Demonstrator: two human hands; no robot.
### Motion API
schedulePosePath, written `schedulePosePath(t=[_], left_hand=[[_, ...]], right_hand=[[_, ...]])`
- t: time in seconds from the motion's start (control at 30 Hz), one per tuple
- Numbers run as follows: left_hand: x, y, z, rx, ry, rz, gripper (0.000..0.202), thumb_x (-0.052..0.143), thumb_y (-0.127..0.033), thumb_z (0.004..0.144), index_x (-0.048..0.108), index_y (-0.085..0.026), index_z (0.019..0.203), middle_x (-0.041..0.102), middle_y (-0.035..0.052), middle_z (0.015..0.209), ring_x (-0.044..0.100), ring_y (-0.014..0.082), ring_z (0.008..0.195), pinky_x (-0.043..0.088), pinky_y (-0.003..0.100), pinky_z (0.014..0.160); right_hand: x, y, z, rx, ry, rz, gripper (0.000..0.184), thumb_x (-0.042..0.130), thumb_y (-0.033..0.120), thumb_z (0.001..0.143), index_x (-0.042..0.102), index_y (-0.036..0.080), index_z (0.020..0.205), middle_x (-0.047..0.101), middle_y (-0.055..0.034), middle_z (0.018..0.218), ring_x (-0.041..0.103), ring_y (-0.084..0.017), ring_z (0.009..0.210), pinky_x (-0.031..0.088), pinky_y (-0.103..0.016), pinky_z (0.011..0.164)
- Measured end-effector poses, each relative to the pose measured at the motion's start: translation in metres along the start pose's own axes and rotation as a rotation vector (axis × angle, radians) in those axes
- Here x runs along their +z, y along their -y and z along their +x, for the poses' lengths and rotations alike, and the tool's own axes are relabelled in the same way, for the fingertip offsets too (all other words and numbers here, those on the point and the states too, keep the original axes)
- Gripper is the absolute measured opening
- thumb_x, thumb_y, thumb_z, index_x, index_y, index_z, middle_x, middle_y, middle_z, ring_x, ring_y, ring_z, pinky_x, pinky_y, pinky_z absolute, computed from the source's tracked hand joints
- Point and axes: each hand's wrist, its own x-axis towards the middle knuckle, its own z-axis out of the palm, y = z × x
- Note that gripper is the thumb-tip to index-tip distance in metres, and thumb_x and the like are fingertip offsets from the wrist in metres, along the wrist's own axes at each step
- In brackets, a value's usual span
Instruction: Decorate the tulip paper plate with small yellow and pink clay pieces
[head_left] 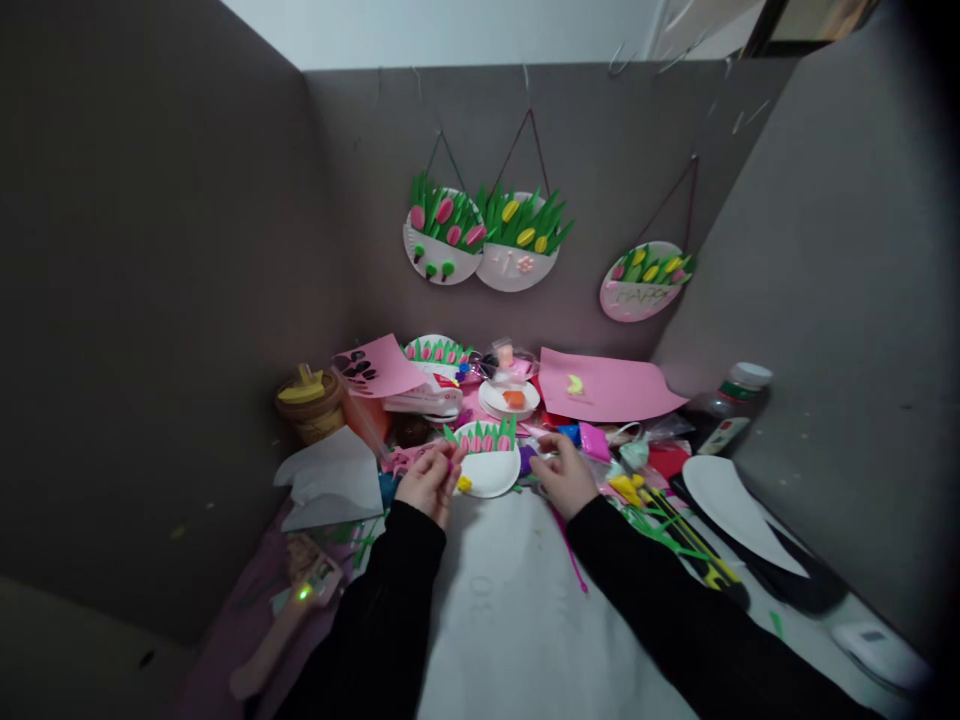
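My left hand [431, 480] is closed in a pinch just left of a white paper-plate basket [491, 478]. A small dark-pink bit shows at its fingertips; what it is made of I cannot make out. The basket lies on the table, with green paper leaves and pink tulips [487, 440] along its top and a small yellow piece [464, 484] at its lower left. To its right is my right hand [566, 478], thumb and fingers bent but apart, with nothing visible between them. Close to those fingertips sits a purple lump [527, 459].
Pink sheets [611, 385], small white plates [509, 400] and clay packets [594, 442] crowd the back. Scissors [705, 560], a bottle [727, 405] and a cut white plate [739, 510] lie right. A brown pot [310, 405] stands left. Finished plate baskets [442, 240] hang on the grey partition.
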Motion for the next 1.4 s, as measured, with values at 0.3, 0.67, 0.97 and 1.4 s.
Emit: schedulePosePath(t=[0.3, 0.67, 0.97, 1.4], left_hand=[[0.013, 0.05, -0.042, -0.474, 0.358, 0.079, 0.035, 0.065, -0.011, 0.067, 0.062, -0.012, 0.101, 0.062, 0.0061, 0.079, 0.058, 0.0096, 0.061, 0.047, 0.025, 0.066], [0.001, 0.062, -0.032, -0.408, 0.369, 0.234, 0.039, 0.075, -0.028, 0.06, 0.066, -0.01, 0.093, 0.065, 0.0063, 0.074, 0.058, 0.0105, 0.063, 0.042, 0.021, 0.06], [-0.004, 0.063, -0.028, -0.464, 0.386, 0.328, 0.068, 0.069, -0.046, 0.062, 0.053, -0.014, 0.12, 0.063, 0.0045, 0.071, 0.057, 0.0097, 0.057, 0.044, 0.024, 0.061], [-0.008, 0.071, -0.024, -0.366, 0.427, 0.368, 0.054, 0.076, -0.031, 0.058, 0.06, -0.012, 0.107, 0.065, 0.0059, 0.07, 0.06, 0.014, 0.064, 0.043, 0.028, 0.069]], right_hand=[[-0.028, 0.023, -0.056, -0.754, 0.182, -0.386, 0.026, 0.05, 0.023, 0.083, 0.058, 0.02, 0.108, 0.052, -0.0084, 0.092, 0.051, -0.02, 0.085, 0.047, -0.034, 0.069], [-0.026, 0.012, -0.058, -0.797, 0.12, -0.291, 0.033, 0.047, 0.04, 0.086, 0.055, 0.019, 0.109, 0.057, -0.0097, 0.098, 0.051, -0.022, 0.092, 0.045, -0.039, 0.078], [-0.026, 0.013, -0.057, -0.703, 0.122, -0.198, 0.018, 0.049, 0.034, 0.085, 0.057, 0.02, 0.091, 0.055, -0.0083, 0.1, 0.051, -0.022, 0.093, 0.044, -0.039, 0.076], [-0.026, 0.019, -0.059, -0.666, 0.133, -0.129, 0.014, 0.051, 0.02, 0.081, 0.057, 0.021, 0.093, 0.055, -0.0066, 0.095, 0.051, -0.02, 0.092, 0.044, -0.037, 0.078]])
